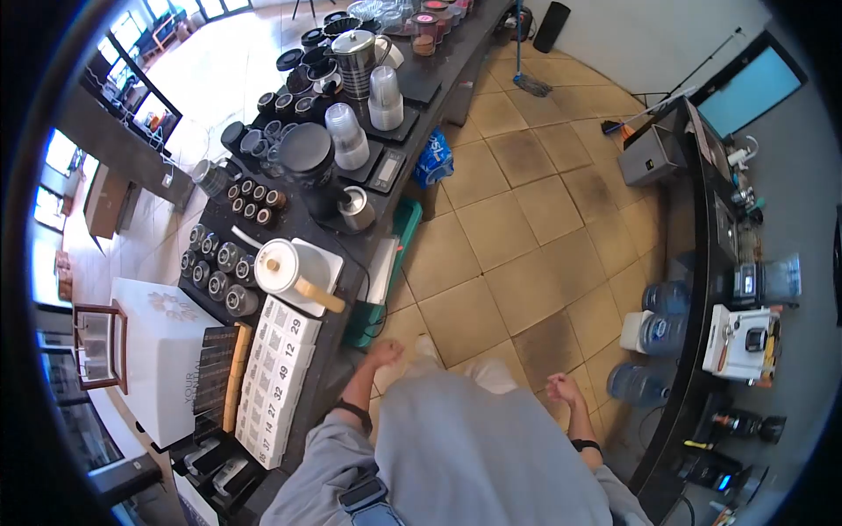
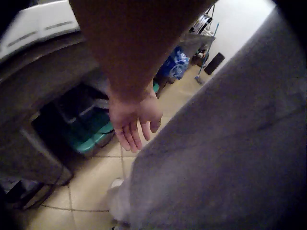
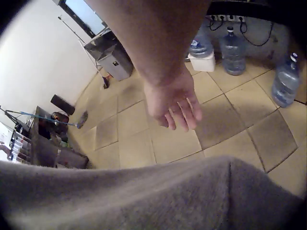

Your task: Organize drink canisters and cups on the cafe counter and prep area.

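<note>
Both hands hang free beside the person's grey clothing.

The left hand (image 2: 134, 117), fingers relaxed and holding nothing, is near the green crate (image 2: 91, 136) under the counter (image 1: 351, 289); the right hand (image 3: 175, 103), likewise loose, hangs over floor tiles near water bottles (image 3: 288, 81).

L hand (image 1: 383, 353): fingers hidden, head view | water bottle (image 3: 288, 81): cut by edge | box numbers (image 1: 279, 368): partly unreadable

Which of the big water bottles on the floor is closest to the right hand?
The lowest of the three in the head view, water bottle, standing just beyond the right hand. The other two stand farther up along the dark counter.
</note>
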`<action>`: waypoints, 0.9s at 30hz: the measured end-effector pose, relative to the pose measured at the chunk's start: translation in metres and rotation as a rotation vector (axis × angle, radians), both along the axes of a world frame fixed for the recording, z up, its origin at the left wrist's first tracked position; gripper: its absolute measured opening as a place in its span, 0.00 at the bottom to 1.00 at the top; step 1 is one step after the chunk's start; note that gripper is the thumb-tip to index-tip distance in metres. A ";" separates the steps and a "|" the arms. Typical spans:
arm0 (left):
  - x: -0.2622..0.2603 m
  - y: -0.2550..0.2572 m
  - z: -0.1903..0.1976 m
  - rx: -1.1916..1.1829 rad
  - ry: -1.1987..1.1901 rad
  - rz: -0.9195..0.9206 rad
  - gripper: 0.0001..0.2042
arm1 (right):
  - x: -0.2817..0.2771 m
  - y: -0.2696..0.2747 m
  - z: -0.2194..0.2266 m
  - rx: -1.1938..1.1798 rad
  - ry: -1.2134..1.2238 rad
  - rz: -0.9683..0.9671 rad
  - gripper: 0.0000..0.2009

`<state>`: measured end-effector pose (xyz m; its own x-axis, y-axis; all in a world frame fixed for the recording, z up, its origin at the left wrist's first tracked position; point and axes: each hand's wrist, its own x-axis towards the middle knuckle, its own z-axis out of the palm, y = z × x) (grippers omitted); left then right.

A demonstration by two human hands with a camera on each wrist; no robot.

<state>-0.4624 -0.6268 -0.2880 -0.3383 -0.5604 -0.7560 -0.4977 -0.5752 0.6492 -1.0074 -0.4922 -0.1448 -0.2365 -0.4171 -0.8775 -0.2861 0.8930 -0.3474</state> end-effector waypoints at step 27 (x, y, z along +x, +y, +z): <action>-0.177 -0.416 0.225 -0.571 0.057 1.251 0.17 | 0.176 -0.777 0.117 -0.667 -0.662 0.944 0.15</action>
<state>-0.6392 -1.0428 -0.0633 0.5946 -0.7367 -0.3220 0.1843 -0.2649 0.9465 -0.8309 -1.2690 -0.0279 0.7685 -0.5759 -0.2787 -0.3057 0.0522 -0.9507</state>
